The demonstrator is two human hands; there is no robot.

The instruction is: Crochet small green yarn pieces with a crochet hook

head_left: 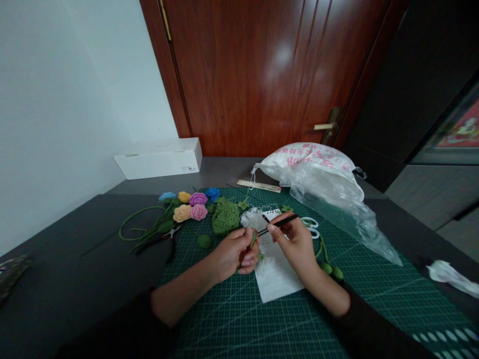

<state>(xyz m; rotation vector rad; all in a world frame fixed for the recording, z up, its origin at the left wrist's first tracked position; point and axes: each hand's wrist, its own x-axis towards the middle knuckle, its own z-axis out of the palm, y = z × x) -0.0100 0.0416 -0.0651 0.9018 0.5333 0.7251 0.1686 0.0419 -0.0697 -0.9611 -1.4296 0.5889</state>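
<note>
My left hand [236,252] pinches a small green knitted piece [253,240] above the cutting mat. In my right hand [294,238] are black tweezers [282,222], their tips at the edge of the green piece. Beneath both hands lies a white sheet of paper [279,276] with writing on it. A ball of green yarn [225,216] rests just beyond my left hand. Knitted flowers, among them a pink one [198,212] and a purple one [198,199], lie to its left. White-handled scissors [310,227] are partly hidden behind my right hand.
On the green cutting mat [224,319] are a green oval piece [204,242] and green buds [332,270]. Black-handled pliers [170,239] lie at its left edge. Behind stand a white box [160,158], a ruler [259,186] and a stuffed plastic bag [310,167].
</note>
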